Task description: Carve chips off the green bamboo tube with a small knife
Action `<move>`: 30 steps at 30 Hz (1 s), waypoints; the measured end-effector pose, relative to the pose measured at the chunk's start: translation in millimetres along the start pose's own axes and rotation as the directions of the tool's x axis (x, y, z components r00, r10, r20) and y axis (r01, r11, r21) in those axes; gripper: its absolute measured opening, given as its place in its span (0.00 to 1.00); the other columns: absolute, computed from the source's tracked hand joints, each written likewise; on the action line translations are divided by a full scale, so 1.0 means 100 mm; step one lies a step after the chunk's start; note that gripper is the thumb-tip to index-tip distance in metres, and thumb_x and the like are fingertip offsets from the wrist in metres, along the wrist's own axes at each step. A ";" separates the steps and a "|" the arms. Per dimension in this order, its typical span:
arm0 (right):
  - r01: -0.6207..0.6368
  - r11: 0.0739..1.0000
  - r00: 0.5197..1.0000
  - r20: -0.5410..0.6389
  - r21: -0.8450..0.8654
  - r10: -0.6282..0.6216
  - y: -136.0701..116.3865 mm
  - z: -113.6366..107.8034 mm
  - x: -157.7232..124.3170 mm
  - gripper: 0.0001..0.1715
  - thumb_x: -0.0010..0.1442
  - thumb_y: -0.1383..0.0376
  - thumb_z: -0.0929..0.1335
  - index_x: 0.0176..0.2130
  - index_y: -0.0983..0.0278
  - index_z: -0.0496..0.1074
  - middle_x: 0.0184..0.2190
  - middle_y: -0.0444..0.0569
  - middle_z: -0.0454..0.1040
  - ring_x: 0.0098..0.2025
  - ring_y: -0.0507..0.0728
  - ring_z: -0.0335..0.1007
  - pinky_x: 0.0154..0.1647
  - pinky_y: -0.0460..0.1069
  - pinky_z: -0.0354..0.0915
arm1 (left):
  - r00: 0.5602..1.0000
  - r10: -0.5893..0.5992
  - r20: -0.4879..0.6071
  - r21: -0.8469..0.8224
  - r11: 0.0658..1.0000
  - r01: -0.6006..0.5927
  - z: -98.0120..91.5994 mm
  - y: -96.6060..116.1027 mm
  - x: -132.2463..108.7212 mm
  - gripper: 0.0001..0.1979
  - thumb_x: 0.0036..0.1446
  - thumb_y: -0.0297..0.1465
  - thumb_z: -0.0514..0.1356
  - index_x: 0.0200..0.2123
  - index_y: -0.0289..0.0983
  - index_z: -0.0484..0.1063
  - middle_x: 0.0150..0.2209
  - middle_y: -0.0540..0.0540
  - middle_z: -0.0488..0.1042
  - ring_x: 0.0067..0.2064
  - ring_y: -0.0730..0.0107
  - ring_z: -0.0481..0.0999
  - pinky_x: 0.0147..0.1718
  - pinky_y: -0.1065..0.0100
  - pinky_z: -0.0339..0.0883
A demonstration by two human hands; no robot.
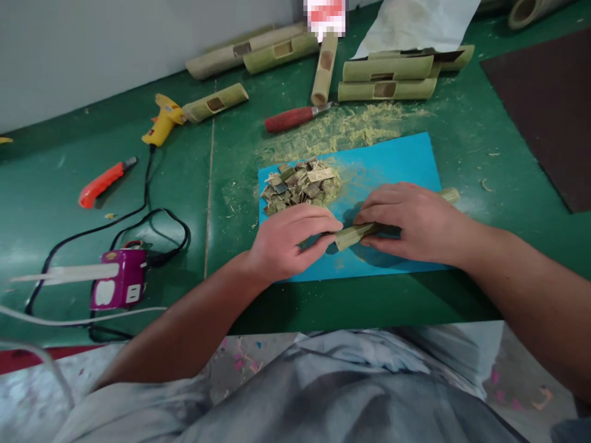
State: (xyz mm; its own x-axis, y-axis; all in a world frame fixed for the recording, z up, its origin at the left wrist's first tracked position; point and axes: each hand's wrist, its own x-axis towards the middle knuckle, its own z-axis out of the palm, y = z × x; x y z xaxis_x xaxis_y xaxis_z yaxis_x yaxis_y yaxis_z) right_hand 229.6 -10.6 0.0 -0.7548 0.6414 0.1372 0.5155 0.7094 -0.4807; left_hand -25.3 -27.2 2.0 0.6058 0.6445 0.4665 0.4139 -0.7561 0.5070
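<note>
A greenish bamboo tube (353,235) lies low over the blue sheet (392,160), its far end showing beyond my knuckles. My right hand (415,221) is closed over the middle of it, the fingers on the far side and the thumb near. At the tube's left end, my left hand (293,240) pinches the rim between thumb and fingertips. Just beyond the left hand sits a heap of bamboo chips and shavings (302,184) on the sheet. The tube's middle is hidden under my right hand.
Behind the sheet lies a red-handled knife (290,119) among sawdust. Several notched bamboo tubes (388,90) rest at the back. On the left are a yellow glue gun (164,120), an orange-handled cutter (104,183) and a purple power socket (119,280) with cords.
</note>
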 end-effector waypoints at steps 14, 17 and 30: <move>-0.018 1.000 1.000 0.011 0.015 0.018 -0.04 0.03 0.01 0.13 0.62 0.59 0.67 0.42 0.61 0.78 0.42 0.54 0.79 0.45 0.63 0.73 0.44 0.56 0.63 | 0.975 -0.220 0.031 -0.163 0.961 0.222 0.06 0.12 -0.01 0.07 0.63 0.25 0.61 0.41 0.38 0.78 0.40 0.45 0.82 0.43 0.67 0.81 0.46 0.66 0.75; -0.019 1.000 1.000 0.003 0.024 0.019 -0.05 0.03 0.01 0.13 0.62 0.60 0.67 0.42 0.62 0.78 0.43 0.54 0.79 0.45 0.63 0.73 0.44 0.56 0.63 | 0.974 -0.221 0.052 -0.172 0.959 0.227 0.06 0.11 -0.01 0.05 0.63 0.25 0.61 0.39 0.38 0.77 0.40 0.45 0.81 0.44 0.67 0.81 0.46 0.67 0.75; 0.095 0.994 0.995 0.022 0.048 -0.096 -0.01 0.03 -0.01 0.13 0.66 0.59 0.66 0.45 0.61 0.78 0.43 0.53 0.79 0.47 0.62 0.71 0.45 0.56 0.61 | 0.980 -0.122 0.155 -0.251 0.955 0.158 -0.03 0.05 0.04 0.07 0.63 0.25 0.61 0.42 0.40 0.78 0.40 0.45 0.80 0.41 0.69 0.81 0.43 0.68 0.75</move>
State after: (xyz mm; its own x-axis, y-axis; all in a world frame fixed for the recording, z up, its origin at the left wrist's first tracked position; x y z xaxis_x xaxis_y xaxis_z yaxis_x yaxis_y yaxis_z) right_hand 228.5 -13.1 -1.9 -0.8095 0.5636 0.1642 0.4210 0.7523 -0.5068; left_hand -23.3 -28.1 8.7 0.6493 0.7060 0.2830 0.3205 -0.5913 0.7400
